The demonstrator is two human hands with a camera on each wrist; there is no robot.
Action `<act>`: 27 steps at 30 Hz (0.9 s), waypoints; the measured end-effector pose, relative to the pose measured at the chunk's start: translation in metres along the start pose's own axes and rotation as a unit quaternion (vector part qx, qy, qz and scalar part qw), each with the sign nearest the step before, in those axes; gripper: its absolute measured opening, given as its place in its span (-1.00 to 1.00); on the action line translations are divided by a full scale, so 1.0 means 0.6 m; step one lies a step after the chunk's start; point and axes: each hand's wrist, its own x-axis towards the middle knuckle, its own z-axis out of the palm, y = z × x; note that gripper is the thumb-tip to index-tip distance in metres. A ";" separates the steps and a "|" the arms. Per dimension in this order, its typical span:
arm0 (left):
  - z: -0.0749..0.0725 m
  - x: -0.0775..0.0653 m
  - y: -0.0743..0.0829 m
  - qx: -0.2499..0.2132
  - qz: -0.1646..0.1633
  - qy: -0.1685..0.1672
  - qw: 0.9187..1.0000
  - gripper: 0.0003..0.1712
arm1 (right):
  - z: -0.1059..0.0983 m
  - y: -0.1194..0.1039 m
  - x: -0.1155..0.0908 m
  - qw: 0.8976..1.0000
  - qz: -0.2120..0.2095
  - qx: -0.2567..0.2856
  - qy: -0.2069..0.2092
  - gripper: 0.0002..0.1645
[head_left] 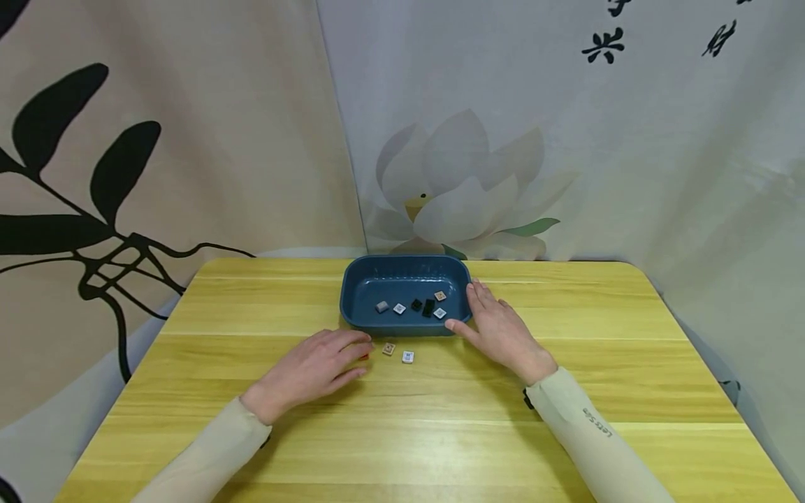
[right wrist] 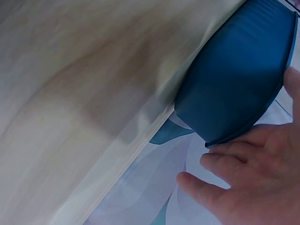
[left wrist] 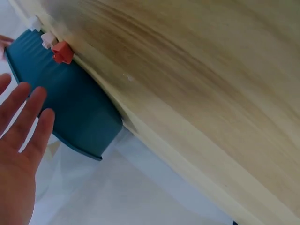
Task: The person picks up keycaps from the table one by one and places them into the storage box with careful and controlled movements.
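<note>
A dark blue tray (head_left: pixel 405 330) stands near the far edge of the table, with several small square pieces in white, black, grey and tan inside. My right hand (head_left: pixel 503 335) rests at its right end, fingers extended along the rim and thumb by the front corner. In the right wrist view, the fingers (right wrist: pixel 243 145) lie against the tray's rim (right wrist: pixel 220 143). My left hand (head_left: pixel 311 367) is in front of the tray, fingers loosely extended beside a small red block (left wrist: pixel 63 52), which it partly hides in the head view. A tan piece (head_left: pixel 388 348) and a white piece (head_left: pixel 408 357) lie right of it.
The light wooden table (head_left: pixel 440 447) spreads in front of and around the tray. Behind it hangs a printed cloth (head_left: pixel 264 140) with leaves, a lotus and black characters.
</note>
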 end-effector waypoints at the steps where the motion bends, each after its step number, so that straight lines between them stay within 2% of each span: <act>1: 0.001 0.001 0.000 -0.001 0.000 -0.012 1.000 -0.56 | 0.000 0.000 0.000 1.000 -0.001 0.000 0.000 0.19; 8: 0.009 0.009 -0.002 -0.015 -0.010 -0.086 0.996 -0.49 | 0.000 0.002 0.001 1.000 -0.001 -0.001 0.000 0.20; 14: 0.020 0.013 -0.002 -0.019 -0.022 -0.125 0.992 -0.51 | 0.001 0.001 0.002 1.000 0.001 0.000 -0.003 0.18; 18: 0.023 0.014 -0.002 -0.005 -0.011 -0.121 0.993 -0.66 | 0.000 0.000 0.001 1.000 0.002 0.000 -0.002 0.16; 21: 0.023 0.013 -0.003 0.015 0.011 -0.110 0.994 -0.74 | 0.000 0.000 0.001 1.000 0.002 -0.001 -0.002 0.17; 25: 0.021 0.012 -0.003 0.032 0.028 -0.100 0.994 -0.68 | 0.001 0.000 0.002 1.000 0.000 -0.002 -0.002 0.16; 27: 0.021 0.011 -0.002 0.029 0.027 -0.096 0.995 -0.67 | 0.000 0.000 0.002 1.000 0.001 -0.002 -0.002 0.16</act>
